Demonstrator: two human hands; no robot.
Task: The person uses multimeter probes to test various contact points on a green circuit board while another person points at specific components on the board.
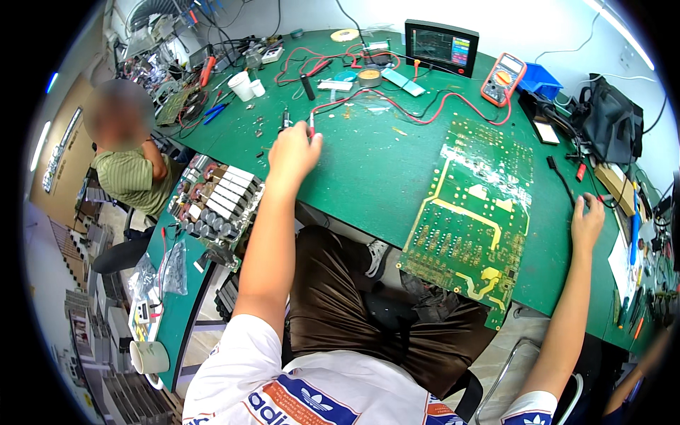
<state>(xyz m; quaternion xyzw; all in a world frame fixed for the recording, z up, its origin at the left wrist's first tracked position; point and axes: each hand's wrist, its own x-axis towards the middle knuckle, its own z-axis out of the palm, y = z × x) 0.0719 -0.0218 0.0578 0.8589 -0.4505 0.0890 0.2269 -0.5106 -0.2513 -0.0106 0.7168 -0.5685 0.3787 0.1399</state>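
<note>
My left hand [292, 157] is over the green bench, its fingers closed round a red test probe [312, 126]. A dark pen-like tool [285, 118] stands out just beyond its fingertips; whether the hand touches it I cannot tell. From the probe a red lead [404, 112] curves right toward an orange multimeter [503, 78]. My right hand [586, 225] lies at the right of the bench, fingers loosely apart, close to a black cable [559, 177]. Between my hands a large green circuit board [473, 219] lies solder side up, its near end jutting past the bench edge.
At left sits a board crowded with capacitors and heat sinks [216, 202]. A dark-screened instrument [442, 48], white cups [241, 86] and a solder reel [369, 76] stand behind. A black bag [610, 120] is at far right. Another person [131, 170] sits at left.
</note>
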